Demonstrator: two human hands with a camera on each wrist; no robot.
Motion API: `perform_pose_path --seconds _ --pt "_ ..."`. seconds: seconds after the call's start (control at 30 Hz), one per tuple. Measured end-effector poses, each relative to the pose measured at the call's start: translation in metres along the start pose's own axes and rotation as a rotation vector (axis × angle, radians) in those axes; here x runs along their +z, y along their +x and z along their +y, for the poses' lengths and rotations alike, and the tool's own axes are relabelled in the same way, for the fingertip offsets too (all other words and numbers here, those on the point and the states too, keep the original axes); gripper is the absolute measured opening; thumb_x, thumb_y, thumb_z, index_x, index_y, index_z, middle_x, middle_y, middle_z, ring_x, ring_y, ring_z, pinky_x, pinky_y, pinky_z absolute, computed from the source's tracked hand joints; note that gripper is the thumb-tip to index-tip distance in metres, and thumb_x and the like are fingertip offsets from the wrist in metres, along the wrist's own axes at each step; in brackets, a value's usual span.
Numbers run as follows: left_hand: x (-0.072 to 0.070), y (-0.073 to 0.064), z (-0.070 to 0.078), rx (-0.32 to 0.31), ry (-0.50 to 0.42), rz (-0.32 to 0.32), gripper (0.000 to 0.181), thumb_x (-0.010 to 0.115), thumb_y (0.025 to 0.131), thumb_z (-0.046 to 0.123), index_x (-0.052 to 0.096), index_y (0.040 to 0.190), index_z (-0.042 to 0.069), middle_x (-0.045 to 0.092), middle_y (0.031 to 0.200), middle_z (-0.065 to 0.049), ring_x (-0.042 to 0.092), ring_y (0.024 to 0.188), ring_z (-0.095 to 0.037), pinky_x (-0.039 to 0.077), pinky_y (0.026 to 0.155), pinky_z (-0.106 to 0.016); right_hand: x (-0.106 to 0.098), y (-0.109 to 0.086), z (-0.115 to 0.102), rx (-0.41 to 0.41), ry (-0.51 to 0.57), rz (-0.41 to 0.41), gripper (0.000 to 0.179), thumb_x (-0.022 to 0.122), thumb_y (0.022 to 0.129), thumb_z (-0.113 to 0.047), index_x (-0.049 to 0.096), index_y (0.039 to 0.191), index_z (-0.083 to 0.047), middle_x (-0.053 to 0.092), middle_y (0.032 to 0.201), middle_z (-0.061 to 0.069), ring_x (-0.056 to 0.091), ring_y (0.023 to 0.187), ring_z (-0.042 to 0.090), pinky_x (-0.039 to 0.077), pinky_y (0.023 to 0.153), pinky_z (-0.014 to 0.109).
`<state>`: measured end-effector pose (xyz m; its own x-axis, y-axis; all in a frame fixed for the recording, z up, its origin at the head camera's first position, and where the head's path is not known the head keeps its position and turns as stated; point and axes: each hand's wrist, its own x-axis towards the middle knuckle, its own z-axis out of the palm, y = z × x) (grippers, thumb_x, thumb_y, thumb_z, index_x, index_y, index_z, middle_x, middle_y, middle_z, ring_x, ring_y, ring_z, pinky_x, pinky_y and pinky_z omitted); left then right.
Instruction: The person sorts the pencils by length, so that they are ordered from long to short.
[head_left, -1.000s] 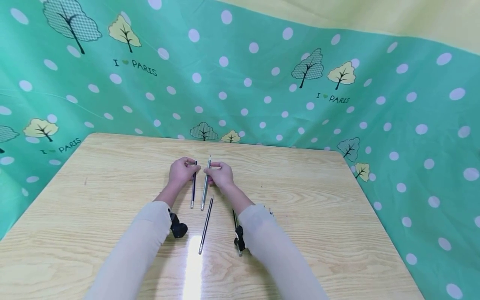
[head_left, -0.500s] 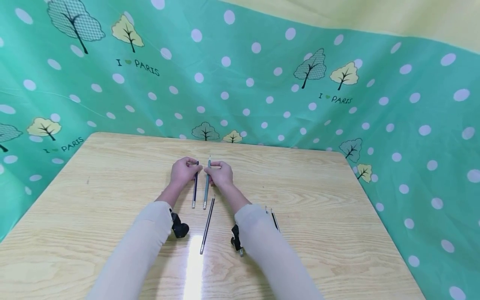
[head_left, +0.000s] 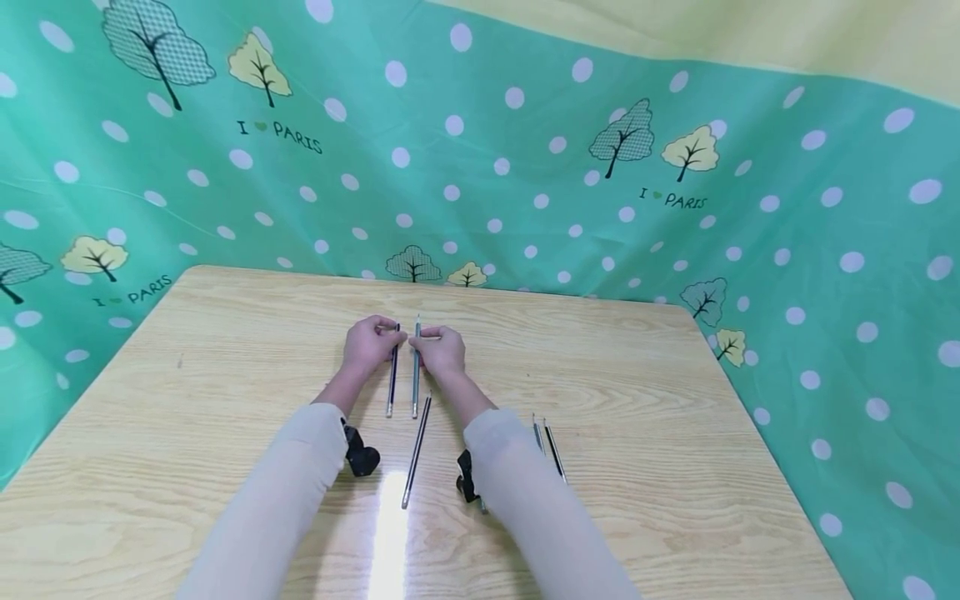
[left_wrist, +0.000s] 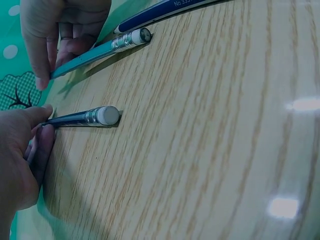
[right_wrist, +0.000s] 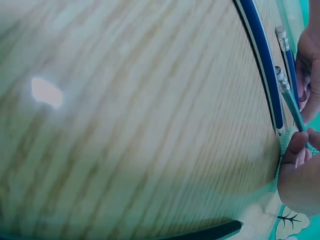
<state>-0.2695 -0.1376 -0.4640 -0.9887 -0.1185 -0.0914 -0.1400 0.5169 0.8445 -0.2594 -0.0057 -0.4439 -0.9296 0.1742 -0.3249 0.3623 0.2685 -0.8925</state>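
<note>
My left hand (head_left: pixel 367 343) pinches a dark blue pencil (head_left: pixel 392 385) between thumb and fingers near its far end. Just to its right, my right hand (head_left: pixel 442 350) pinches a teal pencil (head_left: pixel 416 385) the same way. Both pencils have their white eraser ends toward me and lie nearly parallel, a small gap apart. In the left wrist view, the eraser ends of the dark blue pencil (left_wrist: pixel 106 115) and the teal pencil (left_wrist: pixel 137 36) are down at the tabletop. Closer to me, a third pencil, blue with pale stripes (head_left: pixel 417 450), lies slanted between my forearms.
Right of my right forearm lie a grey-blue pencil (head_left: pixel 538 433) and a dark pencil (head_left: pixel 556 454), both partly hidden by the sleeve. Another pencil's end (head_left: pixel 483 505) shows beneath that forearm. The wooden table (head_left: pixel 660 392) meets a green dotted curtain (head_left: pixel 525 208) behind.
The teal pencil's eraser end has swung right, so it lies straighter alongside the dark blue one. My right forearm has shifted left, uncovering more of the pencils on the right.
</note>
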Motion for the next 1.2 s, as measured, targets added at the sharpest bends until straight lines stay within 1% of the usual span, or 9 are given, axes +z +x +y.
perform_pose_path --seconds 0.17,0.3,0.43,0.53,0.63,0.77,0.97,1.07,1.2 --pt "0.0002 0.0014 0.0002 -0.007 -0.003 -0.008 0.037 0.065 0.087 0.026 0.06 0.118 0.006 0.065 0.093 -0.012 0.058 0.06 -0.009 0.052 0.056 -0.021 0.0009 0.0009 0.0006 0.022 -0.021 0.012 0.018 0.074 0.08 -0.021 0.067 0.096 -0.015 0.064 0.068 0.002 0.053 0.045 0.01 0.047 0.041 0.019" --pt "-0.0009 0.0006 0.0017 -0.011 0.005 -0.001 0.038 0.066 0.086 0.026 0.06 0.117 0.006 0.065 0.091 -0.012 0.058 0.059 -0.009 0.051 0.054 -0.021 0.0017 -0.0016 -0.0007 0.015 -0.024 0.02 0.016 0.073 0.081 -0.021 0.067 0.094 -0.014 0.064 0.067 0.001 0.052 0.042 0.01 0.049 0.041 0.021" --pt "-0.0016 0.0 0.0023 -0.008 0.006 0.003 0.038 0.066 0.086 0.026 0.06 0.117 0.006 0.065 0.091 -0.012 0.058 0.059 -0.01 0.05 0.054 -0.021 0.0032 -0.0021 -0.0006 0.001 -0.049 0.034 0.015 0.073 0.081 -0.022 0.067 0.093 -0.014 0.064 0.069 -0.001 0.051 0.041 0.009 0.047 0.039 0.02" --pt "-0.0012 -0.0005 0.0025 -0.008 -0.002 -0.007 0.037 0.065 0.087 0.026 0.06 0.117 0.006 0.064 0.092 -0.012 0.058 0.059 -0.01 0.052 0.056 -0.022 0.0045 0.0002 0.0011 0.005 -0.075 0.041 0.015 0.074 0.08 -0.022 0.067 0.091 -0.015 0.065 0.071 -0.001 0.049 0.04 0.009 0.044 0.037 0.019" --pt "-0.0009 -0.001 0.0026 -0.01 -0.009 -0.014 0.037 0.065 0.087 0.025 0.06 0.117 0.005 0.064 0.093 -0.013 0.058 0.06 -0.01 0.053 0.056 -0.022 0.006 0.0023 0.0021 0.008 -0.089 0.044 0.016 0.075 0.08 -0.022 0.067 0.091 -0.015 0.066 0.074 0.0 0.049 0.039 0.009 0.045 0.037 0.02" --pt "-0.0015 -0.0018 0.0025 -0.008 -0.011 -0.006 0.037 0.066 0.086 0.025 0.06 0.117 0.005 0.064 0.091 -0.012 0.058 0.059 -0.01 0.051 0.056 -0.022 0.0078 0.004 0.0029 -0.002 -0.106 0.046 0.016 0.074 0.08 -0.022 0.067 0.092 -0.014 0.065 0.074 0.0 0.051 0.04 0.01 0.046 0.038 0.02" --pt "-0.0023 -0.0023 0.002 -0.001 -0.014 -0.007 0.037 0.066 0.087 0.026 0.06 0.117 0.005 0.064 0.087 -0.011 0.058 0.057 -0.01 0.051 0.054 -0.022 0.0087 0.004 0.0037 -0.02 -0.127 0.052 0.017 0.074 0.08 -0.022 0.067 0.092 -0.013 0.065 0.073 -0.001 0.05 0.039 0.009 0.044 0.037 0.019" --pt "-0.0022 -0.002 0.0014 0.005 -0.019 -0.006 0.037 0.066 0.086 0.025 0.06 0.116 0.004 0.064 0.087 -0.011 0.058 0.057 -0.01 0.051 0.054 -0.022 0.0088 0.0023 0.0045 -0.048 -0.133 0.056 0.016 0.074 0.08 -0.022 0.068 0.092 -0.013 0.065 0.075 0.001 0.051 0.042 0.009 0.045 0.04 0.019" --pt "-0.0019 -0.002 0.0013 0.014 -0.023 -0.003 0.037 0.066 0.086 0.025 0.061 0.116 0.004 0.064 0.087 -0.011 0.058 0.057 -0.009 0.051 0.054 -0.022 0.0094 -0.0012 0.006 -0.11 -0.158 0.084 0.015 0.073 0.08 -0.021 0.068 0.091 -0.012 0.066 0.083 0.002 0.055 0.057 0.009 0.047 0.051 0.02"
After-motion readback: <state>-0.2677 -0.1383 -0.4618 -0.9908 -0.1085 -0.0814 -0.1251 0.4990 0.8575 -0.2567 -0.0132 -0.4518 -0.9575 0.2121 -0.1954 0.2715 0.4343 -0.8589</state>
